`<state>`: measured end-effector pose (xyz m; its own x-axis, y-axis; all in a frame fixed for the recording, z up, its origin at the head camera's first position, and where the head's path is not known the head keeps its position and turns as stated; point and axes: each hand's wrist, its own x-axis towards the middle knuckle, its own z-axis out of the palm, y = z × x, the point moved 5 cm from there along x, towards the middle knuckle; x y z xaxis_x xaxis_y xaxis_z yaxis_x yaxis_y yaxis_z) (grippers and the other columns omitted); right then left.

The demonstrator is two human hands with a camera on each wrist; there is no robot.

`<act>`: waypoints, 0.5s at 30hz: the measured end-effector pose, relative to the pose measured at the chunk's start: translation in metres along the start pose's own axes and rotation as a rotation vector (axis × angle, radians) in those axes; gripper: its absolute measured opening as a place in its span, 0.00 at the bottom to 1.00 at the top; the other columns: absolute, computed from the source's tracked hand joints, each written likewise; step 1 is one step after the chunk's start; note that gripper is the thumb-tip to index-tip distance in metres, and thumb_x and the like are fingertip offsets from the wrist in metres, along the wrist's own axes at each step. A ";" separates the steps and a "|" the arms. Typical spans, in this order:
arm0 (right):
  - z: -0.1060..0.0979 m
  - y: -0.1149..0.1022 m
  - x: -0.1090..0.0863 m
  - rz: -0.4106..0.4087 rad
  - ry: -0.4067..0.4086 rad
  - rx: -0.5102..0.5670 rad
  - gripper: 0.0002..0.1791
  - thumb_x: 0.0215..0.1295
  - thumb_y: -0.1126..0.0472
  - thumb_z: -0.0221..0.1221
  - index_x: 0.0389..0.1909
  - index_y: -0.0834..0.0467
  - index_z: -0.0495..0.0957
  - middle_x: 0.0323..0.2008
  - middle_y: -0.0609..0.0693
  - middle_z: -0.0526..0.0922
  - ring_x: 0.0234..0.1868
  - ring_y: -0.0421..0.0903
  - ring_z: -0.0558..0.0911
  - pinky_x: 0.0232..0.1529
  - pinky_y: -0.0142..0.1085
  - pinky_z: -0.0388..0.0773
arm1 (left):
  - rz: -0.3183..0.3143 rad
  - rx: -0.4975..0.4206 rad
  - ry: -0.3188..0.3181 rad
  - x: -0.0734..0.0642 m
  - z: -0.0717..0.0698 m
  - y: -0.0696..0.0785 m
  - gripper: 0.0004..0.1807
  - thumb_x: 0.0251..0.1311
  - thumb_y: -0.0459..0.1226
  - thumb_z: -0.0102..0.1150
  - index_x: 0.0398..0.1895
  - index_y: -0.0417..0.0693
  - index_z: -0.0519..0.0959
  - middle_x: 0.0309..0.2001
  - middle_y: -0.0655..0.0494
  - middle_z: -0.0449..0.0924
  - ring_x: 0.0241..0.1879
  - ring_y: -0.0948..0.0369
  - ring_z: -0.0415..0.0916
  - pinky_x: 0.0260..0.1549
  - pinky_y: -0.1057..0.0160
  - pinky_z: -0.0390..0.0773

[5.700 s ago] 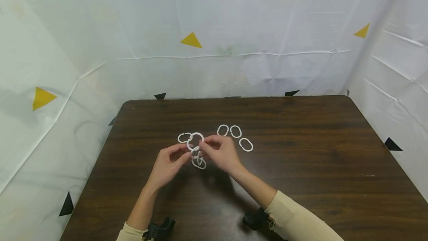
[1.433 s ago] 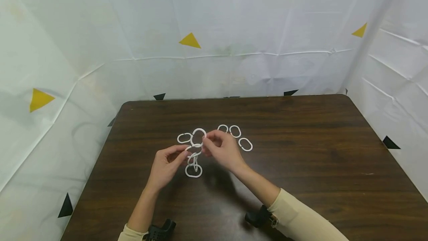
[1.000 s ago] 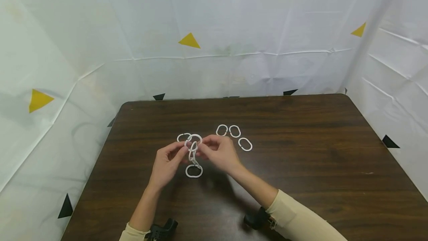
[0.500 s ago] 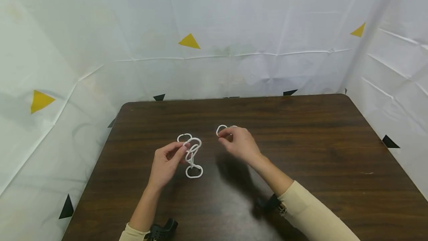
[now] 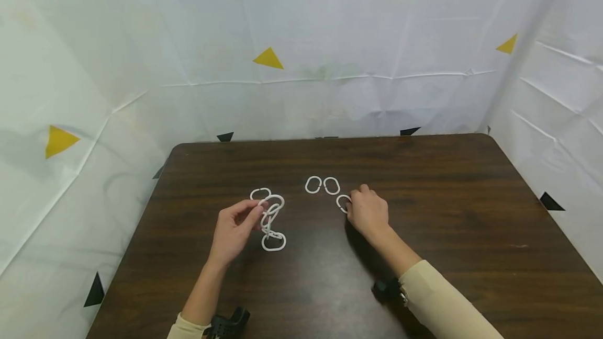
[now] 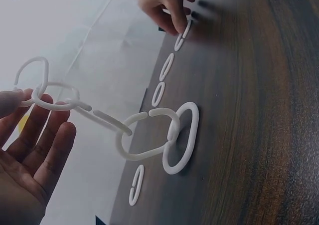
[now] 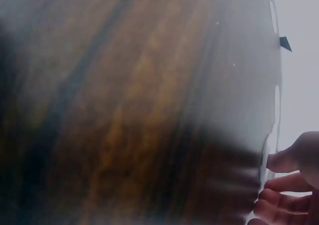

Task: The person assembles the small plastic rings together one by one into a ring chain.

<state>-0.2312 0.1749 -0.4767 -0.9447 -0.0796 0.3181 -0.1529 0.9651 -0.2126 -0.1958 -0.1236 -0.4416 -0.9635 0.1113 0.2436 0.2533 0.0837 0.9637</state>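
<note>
Several white plastic chain links are joined in a chain. My left hand (image 5: 234, 226) pinches its top link (image 6: 47, 70) between thumb and fingers, above the table. From there the chain slants down to its lowest link (image 5: 273, 249), which lies against the tabletop. My right hand (image 5: 369, 211) is at a loose link (image 5: 337, 203) to the right, its thumb and fingertips gripping the link's near edge and hiding part of it. In the right wrist view the thumb and fingers (image 7: 284, 197) meet at the link's edge.
Two more loose links, a left one (image 5: 306, 184) and a right one (image 5: 338, 187), lie side by side farther back. Another loose link (image 5: 252, 194) rests behind the chain's top. The dark wood table (image 5: 447, 224) meets white sheeting (image 5: 358, 25) at the back.
The right hand has let go of the chain and moved right to the rightmost loose link. The left hand stays in place with the chain, which hangs from it with its lowest link on the table.
</note>
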 end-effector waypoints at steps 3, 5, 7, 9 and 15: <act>0.002 0.001 0.000 0.021 -0.018 0.004 0.03 0.53 0.62 0.68 0.25 0.57 0.85 0.25 0.54 0.75 0.27 0.56 0.80 0.21 0.52 0.76 | -0.003 0.004 0.005 0.000 0.000 0.000 0.08 0.65 0.31 0.61 0.42 0.34 0.83 0.44 0.41 0.85 0.33 0.61 0.82 0.28 0.63 0.83; 0.003 0.001 0.001 0.025 -0.028 0.009 0.02 0.54 0.62 0.68 0.24 0.54 0.86 0.24 0.52 0.76 0.26 0.55 0.80 0.20 0.50 0.76 | -0.006 0.007 0.005 0.000 -0.001 -0.001 0.08 0.64 0.31 0.61 0.42 0.34 0.83 0.43 0.42 0.85 0.33 0.60 0.83 0.28 0.63 0.83; 0.003 0.001 0.001 0.017 -0.029 0.011 0.04 0.54 0.63 0.67 0.24 0.52 0.86 0.24 0.50 0.77 0.25 0.54 0.80 0.19 0.48 0.75 | -0.005 0.008 0.005 -0.001 -0.001 0.000 0.08 0.64 0.31 0.62 0.42 0.34 0.83 0.43 0.43 0.85 0.33 0.60 0.83 0.28 0.63 0.84; 0.003 0.000 0.002 0.004 -0.025 0.008 0.04 0.54 0.64 0.66 0.24 0.52 0.86 0.23 0.50 0.77 0.24 0.53 0.80 0.19 0.47 0.75 | -0.004 0.008 0.002 -0.001 -0.001 0.000 0.08 0.64 0.31 0.61 0.42 0.34 0.83 0.43 0.42 0.85 0.33 0.59 0.83 0.28 0.63 0.84; 0.006 0.000 0.002 0.020 -0.063 0.028 0.02 0.55 0.63 0.64 0.26 0.54 0.84 0.23 0.49 0.76 0.23 0.54 0.80 0.20 0.48 0.75 | -0.006 0.011 -0.003 -0.001 -0.001 0.000 0.09 0.65 0.32 0.61 0.43 0.34 0.83 0.45 0.34 0.83 0.32 0.59 0.82 0.28 0.64 0.83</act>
<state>-0.2352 0.1737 -0.4812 -0.9638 -0.0770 0.2553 -0.1414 0.9593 -0.2443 -0.1952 -0.1246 -0.4416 -0.9648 0.1141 0.2370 0.2482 0.0957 0.9640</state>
